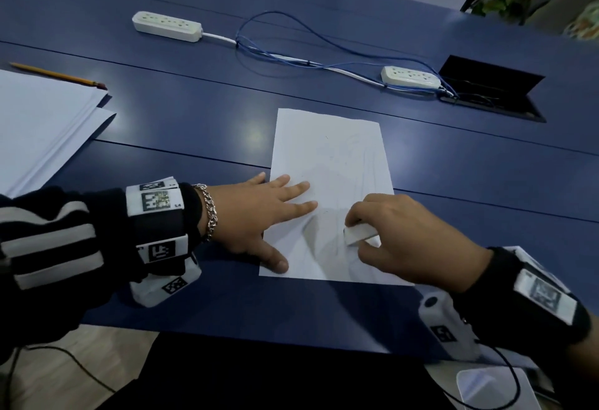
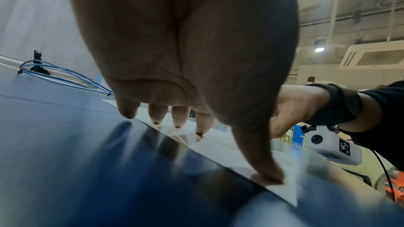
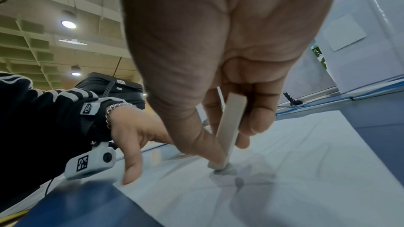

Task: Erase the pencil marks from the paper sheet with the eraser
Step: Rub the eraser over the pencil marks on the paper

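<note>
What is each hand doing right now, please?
Left hand: open, fingers flat, pressing the paper sheet.
Right hand: pinching the eraser against the sheet.

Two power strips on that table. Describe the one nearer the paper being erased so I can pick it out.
On the blue table, look beyond the sheet to the open black cable hatch at the far right. The power strip lies just left of that hatch, with blue cables running past it; the other strip lies far left, away from the hatch.

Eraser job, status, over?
Left hand flat, pinning sheet. Right hand pinches eraser, tip on sheet. Faint marks remain. Nothing in the way.
</note>
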Available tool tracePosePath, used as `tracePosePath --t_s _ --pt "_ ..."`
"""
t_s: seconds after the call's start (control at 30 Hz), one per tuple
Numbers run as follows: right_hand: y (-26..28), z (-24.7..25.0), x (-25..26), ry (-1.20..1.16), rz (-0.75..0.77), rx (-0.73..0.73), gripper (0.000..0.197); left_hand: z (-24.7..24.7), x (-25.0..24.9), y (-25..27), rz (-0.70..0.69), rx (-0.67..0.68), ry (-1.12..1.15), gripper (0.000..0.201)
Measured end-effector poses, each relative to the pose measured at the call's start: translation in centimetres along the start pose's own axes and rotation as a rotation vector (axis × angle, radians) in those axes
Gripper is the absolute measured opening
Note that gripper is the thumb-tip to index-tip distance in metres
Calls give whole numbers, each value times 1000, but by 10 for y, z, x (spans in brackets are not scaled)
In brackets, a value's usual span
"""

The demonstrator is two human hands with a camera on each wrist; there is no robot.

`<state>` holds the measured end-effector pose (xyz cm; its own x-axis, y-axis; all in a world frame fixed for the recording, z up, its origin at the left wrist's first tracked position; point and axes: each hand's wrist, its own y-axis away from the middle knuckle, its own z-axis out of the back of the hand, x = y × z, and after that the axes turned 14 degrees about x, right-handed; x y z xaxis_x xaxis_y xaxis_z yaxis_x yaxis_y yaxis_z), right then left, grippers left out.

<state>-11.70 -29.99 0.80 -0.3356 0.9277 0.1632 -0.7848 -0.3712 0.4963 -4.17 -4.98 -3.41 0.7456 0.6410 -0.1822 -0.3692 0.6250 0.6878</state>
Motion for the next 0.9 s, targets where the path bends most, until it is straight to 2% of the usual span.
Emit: tracePosePath --t_s 0.1,0.23,0.3,0.43,0.47,0.57,0.63,0.7,0.8,0.83,0.9 --pt "-5 4 3 -7 19 14 34 -2 3 -4 21 17 -15 120" --pt "-15 6 15 3 186 50 34 -3 4 -6 47 22 2 132" --pt "-27 7 15 43 216 32 34 -3 5 -9 77 19 4 139" --pt "-46 11 12 40 51 -94 34 -2 8 -11 135 29 5 147" --pt "-44 8 16 51 55 -99 31 -1 8 -12 147 32 6 149" --pt "-21 -8 39 75 270 36 24 2 7 -14 175 44 -4 152" --pt "-13 -8 43 51 347 151 23 3 7 -16 184 52 -7 153" --pt "-27 2 29 84 325 107 21 3 6 -15 189 57 -1 154" --pt "-46 16 11 114 170 -71 21 3 5 -14 195 60 -18 153" --pt "-45 12 12 122 177 -89 19 4 5 -14 198 61 -19 154" --pt "-29 -1 33 143 301 -34 17 4 5 -14 211 73 -22 153"
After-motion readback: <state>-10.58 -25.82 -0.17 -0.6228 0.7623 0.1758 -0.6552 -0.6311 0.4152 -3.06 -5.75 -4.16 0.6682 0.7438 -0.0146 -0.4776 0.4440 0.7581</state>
